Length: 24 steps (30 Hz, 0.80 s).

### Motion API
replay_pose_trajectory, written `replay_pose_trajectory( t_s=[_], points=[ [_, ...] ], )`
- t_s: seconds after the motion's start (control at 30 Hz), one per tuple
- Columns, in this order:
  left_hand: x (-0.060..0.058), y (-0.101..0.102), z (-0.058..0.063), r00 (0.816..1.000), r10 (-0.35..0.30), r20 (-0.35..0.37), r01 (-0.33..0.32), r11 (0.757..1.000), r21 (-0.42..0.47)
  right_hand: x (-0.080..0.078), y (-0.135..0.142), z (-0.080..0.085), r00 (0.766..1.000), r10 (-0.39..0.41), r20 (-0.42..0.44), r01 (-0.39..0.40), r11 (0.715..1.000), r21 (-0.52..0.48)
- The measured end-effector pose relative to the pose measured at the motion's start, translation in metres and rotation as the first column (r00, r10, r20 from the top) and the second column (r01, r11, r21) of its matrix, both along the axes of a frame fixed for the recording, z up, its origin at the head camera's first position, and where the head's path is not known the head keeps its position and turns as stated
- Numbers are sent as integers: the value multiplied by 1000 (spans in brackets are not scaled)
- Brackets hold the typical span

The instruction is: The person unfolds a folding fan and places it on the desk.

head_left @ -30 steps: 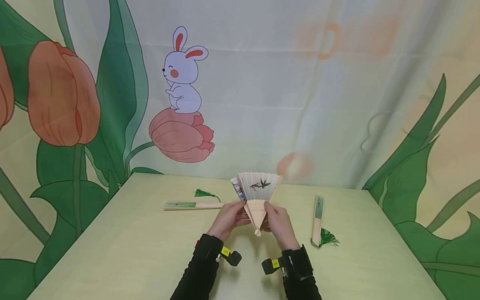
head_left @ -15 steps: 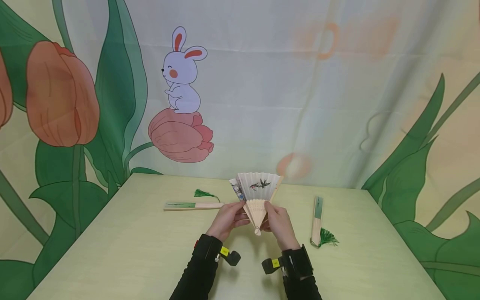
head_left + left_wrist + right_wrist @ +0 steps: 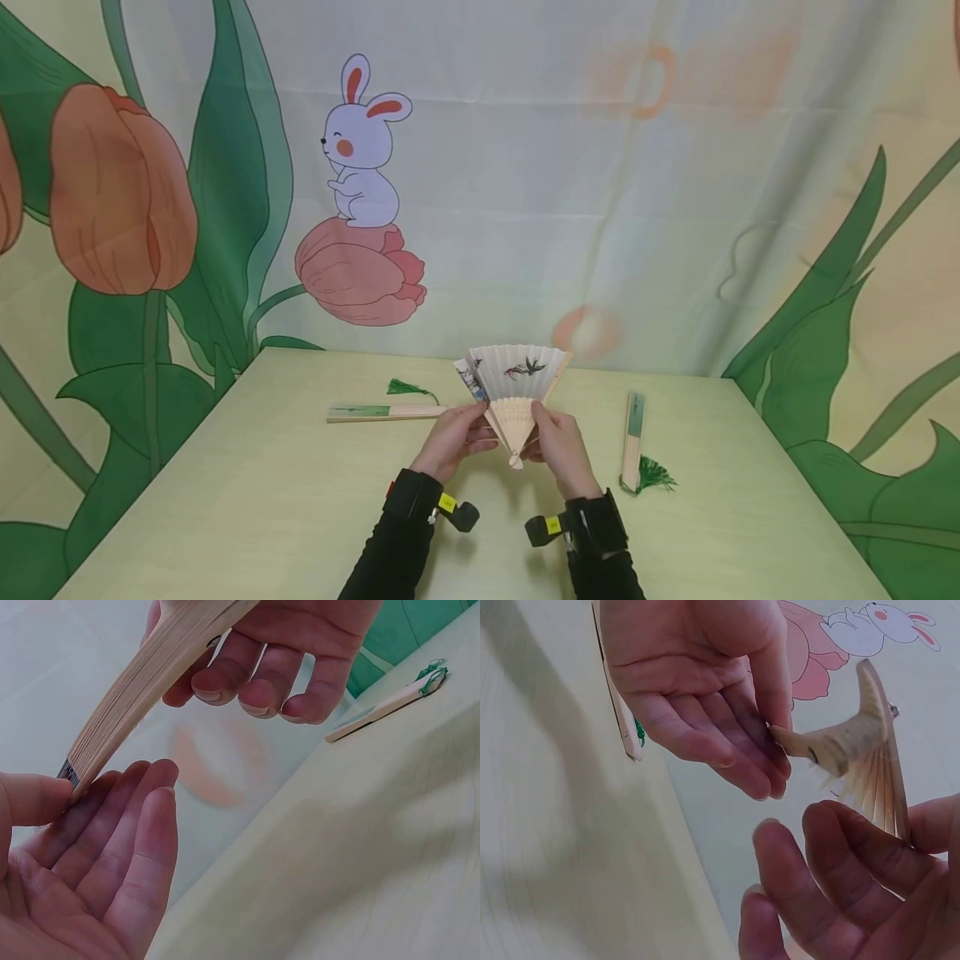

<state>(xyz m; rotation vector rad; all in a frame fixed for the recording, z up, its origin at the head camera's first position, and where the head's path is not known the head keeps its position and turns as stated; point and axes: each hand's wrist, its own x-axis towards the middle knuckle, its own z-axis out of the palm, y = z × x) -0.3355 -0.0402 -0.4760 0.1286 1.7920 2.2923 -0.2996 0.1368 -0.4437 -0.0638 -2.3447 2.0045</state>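
A partly spread folding fan (image 3: 516, 375), with pale wooden ribs and a white leaf painted with a dark bird, is held up over the table between both hands. My left hand (image 3: 452, 435) pinches its left edge between thumb and fingers. On the opposite edge, my right hand (image 3: 559, 446) pinches the ribs, its thumb on the front. The fan's pivot end points down toward me. In the left wrist view the stacked ribs (image 3: 124, 697) run from the left thumb up toward the right hand. The right wrist view shows the ribs (image 3: 881, 780) spreading beside the right fingers.
A folded fan (image 3: 386, 412) with a green tassel (image 3: 407, 387) lies left of the hands. Another folded fan (image 3: 634, 437) with a green tassel (image 3: 657, 474) lies to the right. Behind the table (image 3: 247, 500) hangs a curtain (image 3: 510, 208) printed with tulips and a rabbit.
The fan has spread slightly wider, its left edge shifting left and its right edge right. Both hands keep their pinch on it and have moved slightly apart.
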Motion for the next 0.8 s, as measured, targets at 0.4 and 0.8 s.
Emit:
replay_pose_trajectory(
  t_s=[0.4,0.8],
  points=[
    [-1,0,-1,1000,-11,-1,11,1000,20,-1,5,0,1000,-12,10,12,1000,-3],
    [-2,-1,-2,1000,-13,-12,13,1000,20,0,7,3,1000,-12,9,12,999,-32]
  ],
)
